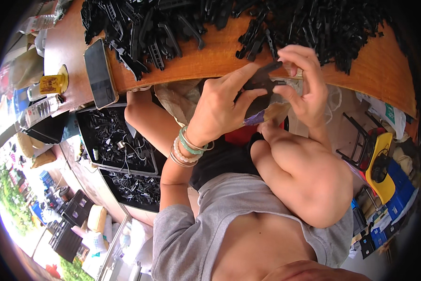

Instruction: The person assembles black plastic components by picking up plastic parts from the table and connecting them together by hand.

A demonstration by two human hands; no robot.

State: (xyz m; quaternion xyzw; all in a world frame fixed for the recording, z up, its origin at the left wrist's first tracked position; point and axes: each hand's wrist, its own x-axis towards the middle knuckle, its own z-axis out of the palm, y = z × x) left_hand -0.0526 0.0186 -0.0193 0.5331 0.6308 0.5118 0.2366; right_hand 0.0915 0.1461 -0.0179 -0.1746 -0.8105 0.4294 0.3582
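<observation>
Head view shows us our left hand (220,110) and right hand (302,82) closed together on one flat black plastic clip part (262,82), thumbs and fingertips pinching it from both sides just in front of the orange wooden table edge (206,63). Beyond our hands lies a heap of similar black plastic pieces (248,21); left of our left hand rests a dark smartphone (99,73), with black trays of parts (119,140) below it.
</observation>
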